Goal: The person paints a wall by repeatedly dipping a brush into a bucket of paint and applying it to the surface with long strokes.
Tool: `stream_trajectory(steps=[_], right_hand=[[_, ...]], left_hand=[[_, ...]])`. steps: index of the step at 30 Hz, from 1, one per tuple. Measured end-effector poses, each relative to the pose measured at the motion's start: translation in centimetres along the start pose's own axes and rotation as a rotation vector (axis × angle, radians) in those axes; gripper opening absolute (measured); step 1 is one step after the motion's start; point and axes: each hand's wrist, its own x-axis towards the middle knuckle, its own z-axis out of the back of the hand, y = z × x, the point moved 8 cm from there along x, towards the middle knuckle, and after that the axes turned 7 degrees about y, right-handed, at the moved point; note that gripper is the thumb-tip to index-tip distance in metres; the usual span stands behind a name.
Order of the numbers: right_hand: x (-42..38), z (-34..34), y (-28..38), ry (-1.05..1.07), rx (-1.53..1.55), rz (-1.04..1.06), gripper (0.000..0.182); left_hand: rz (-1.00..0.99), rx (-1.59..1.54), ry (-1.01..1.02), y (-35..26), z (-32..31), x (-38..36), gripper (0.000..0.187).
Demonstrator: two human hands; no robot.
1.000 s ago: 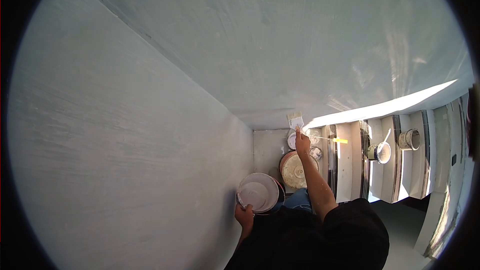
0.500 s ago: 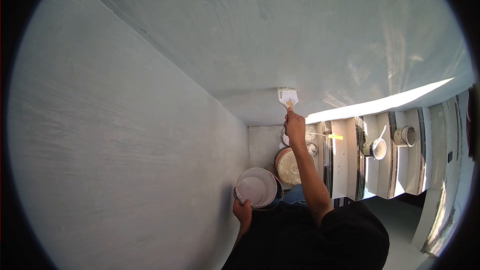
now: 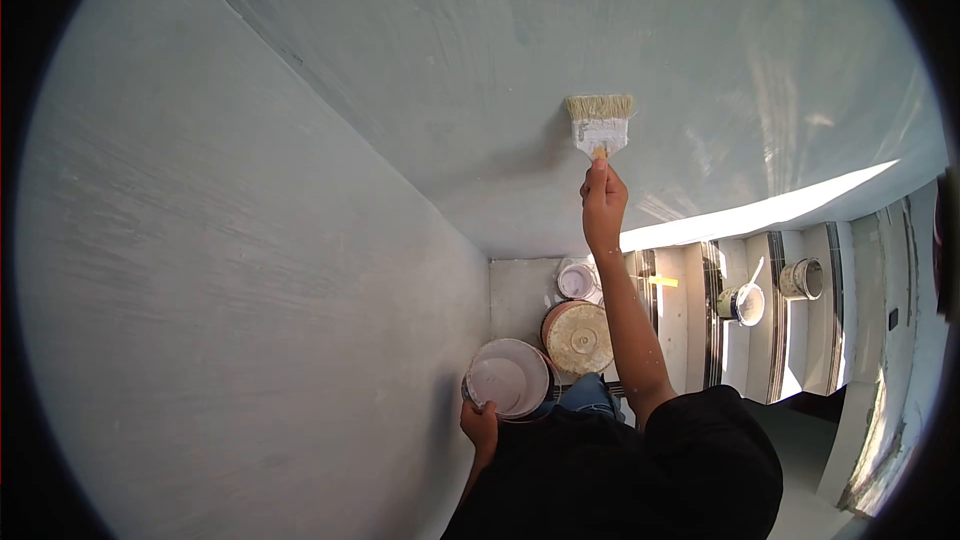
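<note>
A wide paintbrush with pale bristles and a white-smeared ferrule points upward against the grey wall. My right hand is closed around its handle, arm stretched out. Low at the left, my left hand grips the rim of a paint bucket, thumb over the edge. Inside the bucket is a pale, pinkish-white liquid. The brush casts a soft shadow on the wall to its left.
A large lidded tub and a small paint pot stand on the floor below. Stairs descend to the right, holding a can with a stick, another can and a yellow tool. A second wall is at left.
My right hand has moved up the wall with the paintbrush, whose bristles now show in full. The small pot beneath has come into view. My left hand still holds the bucket.
</note>
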Motion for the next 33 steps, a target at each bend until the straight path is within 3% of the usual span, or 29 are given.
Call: stream_trajectory(steps=[4, 9, 12, 15, 18, 21, 25, 33], right_hand=[[-6.6, 2.3, -11.4, -0.044, -0.097, -0.244, 0.051], [-14.3, 7.1, -23.3, -0.033, -0.581, -0.553, 0.056], [-18.9, 11.9, -36.3, -0.033, -0.625, -0.833, 0.052], [-16.8, 10.9, -28.6, 0.017, -0.356, -1.033, 0.048], [-10.9, 8.8, -21.7, 0.027, 0.032, -0.951, 0.033], [-7.0, 7.0, -12.7, 0.091, 0.216, -0.971, 0.023], [-4.7, 4.8, -1.3, 0.185, 0.372, -0.924, 0.018], [-0.9, 1.2, 16.0, 0.311, 0.364, -0.711, 0.016]], left_hand=[[0.103, -0.029, 0.001, 0.6, 0.2, -0.5, 0.025], [0.104, 0.008, 0.012, 1.3, 0.3, -0.1, 0.027], [0.094, -0.018, 0.031, -0.1, -0.2, -0.2, 0.029], [0.042, 0.016, 0.029, -1.9, -0.2, -0.2, 0.028], [0.008, 0.061, 0.047, -2.8, -0.8, 0.1, 0.028], [0.01, 0.024, 0.077, -2.2, -1.5, 1.0, 0.028], [-0.07, 0.062, 0.045, -5.6, -1.7, 0.9, 0.029], [-0.098, 0.034, 0.024, -7.1, -3.0, 2.5, 0.034]])
